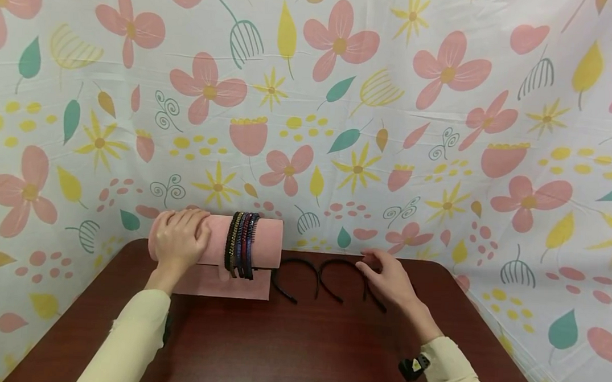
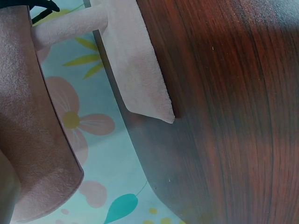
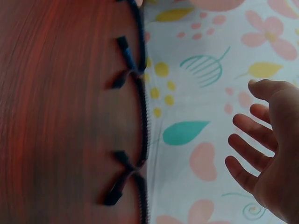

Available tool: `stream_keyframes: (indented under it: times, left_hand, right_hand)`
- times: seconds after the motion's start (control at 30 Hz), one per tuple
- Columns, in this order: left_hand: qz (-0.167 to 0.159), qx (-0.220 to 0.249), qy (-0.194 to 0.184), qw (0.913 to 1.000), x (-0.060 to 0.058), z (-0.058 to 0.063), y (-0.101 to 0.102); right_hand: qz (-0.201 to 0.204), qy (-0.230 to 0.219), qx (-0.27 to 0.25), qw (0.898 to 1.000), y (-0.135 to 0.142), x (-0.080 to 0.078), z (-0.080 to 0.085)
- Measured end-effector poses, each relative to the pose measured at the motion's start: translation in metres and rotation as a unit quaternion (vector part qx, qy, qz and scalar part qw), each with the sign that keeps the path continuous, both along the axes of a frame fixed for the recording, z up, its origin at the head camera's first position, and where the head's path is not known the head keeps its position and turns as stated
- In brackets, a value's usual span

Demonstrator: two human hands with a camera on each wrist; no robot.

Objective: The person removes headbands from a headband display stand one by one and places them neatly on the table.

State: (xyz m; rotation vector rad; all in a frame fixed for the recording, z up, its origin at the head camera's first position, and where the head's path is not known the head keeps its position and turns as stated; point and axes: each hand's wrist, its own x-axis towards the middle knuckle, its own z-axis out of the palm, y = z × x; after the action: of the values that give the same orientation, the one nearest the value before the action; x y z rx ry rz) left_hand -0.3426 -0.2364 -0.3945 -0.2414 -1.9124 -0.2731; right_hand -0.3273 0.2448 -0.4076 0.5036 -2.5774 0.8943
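The left grip (image 1: 183,236) curls over the stand (image 1: 270,242), glittery bands (image 1: 240,242) just right of it, while the right grip (image 1: 391,280), loosely spread, holding nothing, is near a headband (image 1: 378,302).

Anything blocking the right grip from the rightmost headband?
Nothing visible: the right wrist view shows an unobstructed gap between the right grip and the rightmost headband. The middle headband lies to its left, not between them.

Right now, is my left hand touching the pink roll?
Touching. The head view shows your left hand resting on the pink roll near its left end, fingers bent over the top.
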Motion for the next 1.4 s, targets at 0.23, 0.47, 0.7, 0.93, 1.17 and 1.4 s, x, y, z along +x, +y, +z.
stream_keyframes:
  times: [0.23,0.47,0.7,0.93,1.17,1.4]
  left_hand:
    - [0.000,0.002,0.011,0.9999,-0.003,0.000,0.001]
    - [0.002,0.004,0.008,1.0000,-0.002,0.000,0.000]
    - [0.002,-0.001,0.010,0.9999,-0.001,-0.002,-0.001]
    - [0.005,-0.004,0.017,0.9998,-0.001,-0.003,-0.001]
    - [0.007,-0.001,0.001,1.0000,0.000,-0.001,0.000]
    - [0.005,-0.002,0.002,1.0000,0.000,-0.001,0.000]
  right_hand:
    - [0.009,0.013,0.001,1.000,-0.015,0.005,0.009]
    - [0.041,0.035,0.007,0.999,-0.031,0.009,0.015]
    - [0.069,0.044,0.001,0.997,-0.050,0.013,0.018]
    - [0.093,0.046,-0.003,0.995,-0.069,0.017,0.019]
    - [0.103,0.044,-0.002,0.994,-0.088,0.025,0.023]
    - [0.141,0.058,-0.011,0.988,-0.105,0.028,0.024]
